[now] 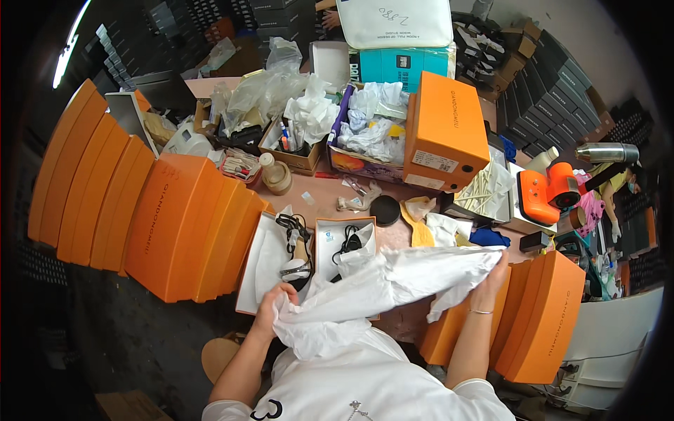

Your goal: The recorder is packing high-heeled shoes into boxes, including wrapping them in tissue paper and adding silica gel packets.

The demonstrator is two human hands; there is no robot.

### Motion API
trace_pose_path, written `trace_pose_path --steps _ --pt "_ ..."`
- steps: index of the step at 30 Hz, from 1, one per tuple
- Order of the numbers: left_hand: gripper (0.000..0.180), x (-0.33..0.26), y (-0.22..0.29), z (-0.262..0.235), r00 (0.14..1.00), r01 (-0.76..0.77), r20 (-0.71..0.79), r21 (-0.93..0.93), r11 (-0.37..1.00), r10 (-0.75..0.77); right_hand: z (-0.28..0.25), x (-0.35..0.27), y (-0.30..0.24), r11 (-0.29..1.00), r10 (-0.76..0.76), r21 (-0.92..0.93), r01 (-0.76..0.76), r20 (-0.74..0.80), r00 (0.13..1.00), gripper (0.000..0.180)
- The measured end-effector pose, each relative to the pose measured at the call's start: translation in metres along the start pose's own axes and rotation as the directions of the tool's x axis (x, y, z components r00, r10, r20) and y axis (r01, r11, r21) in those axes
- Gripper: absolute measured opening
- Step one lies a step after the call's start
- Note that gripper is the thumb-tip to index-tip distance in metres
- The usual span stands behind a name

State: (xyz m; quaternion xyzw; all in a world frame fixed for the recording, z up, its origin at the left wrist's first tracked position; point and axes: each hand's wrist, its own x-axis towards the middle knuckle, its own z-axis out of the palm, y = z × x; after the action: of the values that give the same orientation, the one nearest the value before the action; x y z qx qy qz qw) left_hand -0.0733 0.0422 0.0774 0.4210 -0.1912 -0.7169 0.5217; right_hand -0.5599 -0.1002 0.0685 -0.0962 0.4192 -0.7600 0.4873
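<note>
A large sheet of white tissue paper [379, 284] stretches between my two hands in front of my chest. My left hand [270, 309] is closed on its lower left end, near the edge of an open shoebox [247, 284]. On the right, my right hand [490, 279] grips the other end, raised above the orange boxes. White paper lines the open box, and a shoe with black straps and a silvery band [298, 265] lies in it. Beside it is a second box part [342, 226] with black straps [351, 242] in it, partly covered by the tissue.
Orange shoeboxes [168, 224] stand in a row at left, with more [539, 316] at right. Behind the work spot are a black round lid [385, 210], yellow cloth [419, 228], a crate of crumpled paper [368, 130], an upright orange box [449, 130] and an orange tool [562, 186].
</note>
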Motion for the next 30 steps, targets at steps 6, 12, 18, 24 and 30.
trace_pose_path --steps 6,12,18,24,30 --pt "0.032 -0.031 0.002 0.003 0.862 -0.111 0.319 0.877 0.468 -0.394 -0.018 0.050 -0.051 0.715 -0.482 -0.553 0.428 0.052 0.874 0.027" --pt "0.032 0.041 0.093 0.017 0.905 -0.269 -0.313 0.099 0.958 0.287 -0.007 0.072 -0.047 0.954 -0.250 -0.187 0.234 -0.067 0.966 0.027" --pt "0.030 0.190 0.142 0.129 0.664 -0.495 0.447 0.864 -0.096 0.599 0.018 0.075 0.003 0.830 -0.392 -0.430 0.355 0.003 0.920 0.011" --pt "0.024 0.395 0.105 0.133 0.903 -0.370 0.429 0.810 -0.454 0.030 0.029 0.062 0.026 0.903 -0.219 -0.366 0.226 0.060 0.974 0.014" --pt "0.028 0.478 0.067 0.126 0.984 -0.120 0.177 0.775 -0.621 0.031 0.023 0.065 0.027 0.910 -0.094 -0.403 0.099 0.032 0.995 0.014"
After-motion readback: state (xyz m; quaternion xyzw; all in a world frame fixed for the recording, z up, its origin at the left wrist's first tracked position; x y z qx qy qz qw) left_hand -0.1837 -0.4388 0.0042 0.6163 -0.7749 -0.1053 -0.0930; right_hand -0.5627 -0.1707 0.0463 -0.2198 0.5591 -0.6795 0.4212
